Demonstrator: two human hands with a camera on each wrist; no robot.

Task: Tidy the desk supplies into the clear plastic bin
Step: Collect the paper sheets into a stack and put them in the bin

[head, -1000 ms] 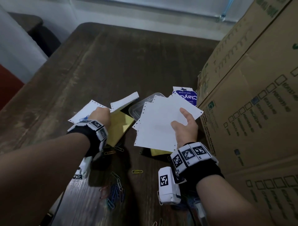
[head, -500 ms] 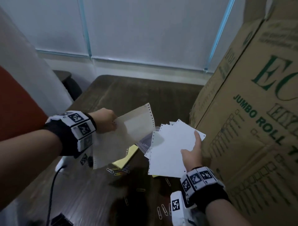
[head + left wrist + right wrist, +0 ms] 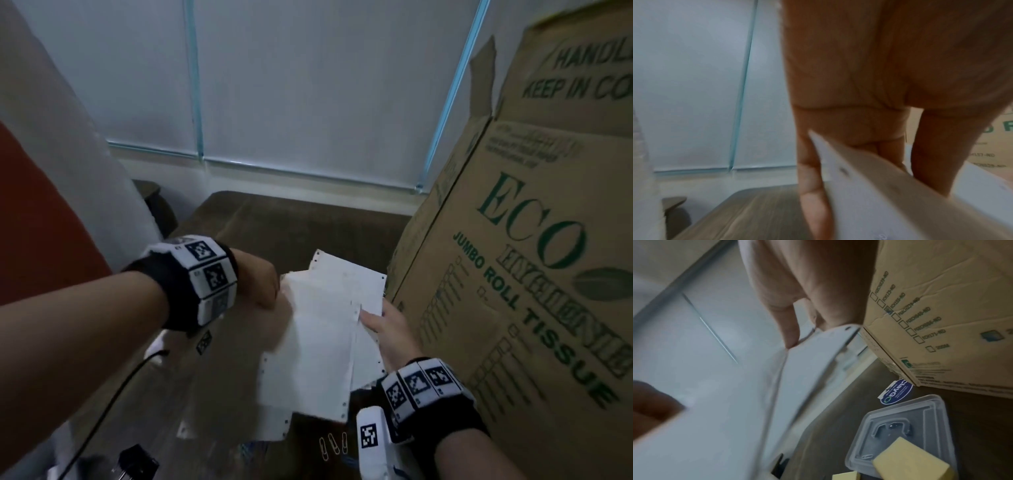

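Note:
Both hands hold white paper sheets (image 3: 322,342) with punched edges above the dark wooden desk (image 3: 301,226). My left hand (image 3: 270,291) pinches the sheets' upper left corner, and its fingers (image 3: 812,178) clamp the paper (image 3: 890,194). My right hand (image 3: 373,322) grips the stack's right edge, thumb on top. Below the right hand, the right wrist view shows the clear plastic bin (image 3: 937,412) on the desk. A yellow sticky-note pad (image 3: 910,460) overlaps its near corner and a paper clip lies inside. In the head view the paper hides the bin.
A big cardboard tissue box (image 3: 534,274) stands right beside my right hand. A blue clay packet (image 3: 896,392) lies between box and bin. Loose paper clips (image 3: 332,445) lie near the front edge, with a black cable (image 3: 102,411) at left. Window blinds are behind the desk.
My left hand lifted its sheet off the desk and brought it right, onto the stack in my right hand. The head view tilted up, so the bin left that view.

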